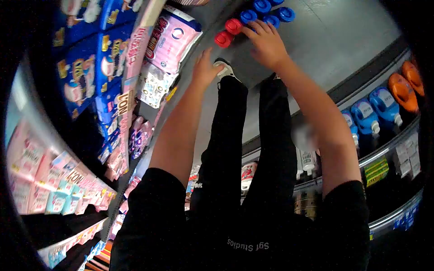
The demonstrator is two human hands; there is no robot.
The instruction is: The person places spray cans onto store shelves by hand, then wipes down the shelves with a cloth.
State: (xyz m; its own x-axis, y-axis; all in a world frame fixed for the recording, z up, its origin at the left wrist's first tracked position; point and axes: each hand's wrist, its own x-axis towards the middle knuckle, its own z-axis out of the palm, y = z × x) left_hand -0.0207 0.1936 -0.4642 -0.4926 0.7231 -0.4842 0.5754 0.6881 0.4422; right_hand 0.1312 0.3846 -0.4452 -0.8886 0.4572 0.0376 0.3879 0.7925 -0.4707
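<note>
On the grey floor ahead stand two red round-topped containers (223,39) and a cluster of several blue ones (272,21). Their exact kind is hard to tell from above. My right hand (267,43) reaches over them, fingers stretched out. Its fingertips are at the edge of the farther red container (233,26) and the nearest blue one (248,16); whether they touch cannot be seen. My left hand (205,70) is held lower and to the left, thumb and fingers apart, with nothing in it. It hovers near my white shoe (224,67).
Pink packs (172,40) and a white patterned pack (156,84) fill the left shelf, with blue packs (81,86) beside them. On the right shelf stand blue bottles (365,116) and orange bottles (402,92). My legs (229,122) stand between the shelves.
</note>
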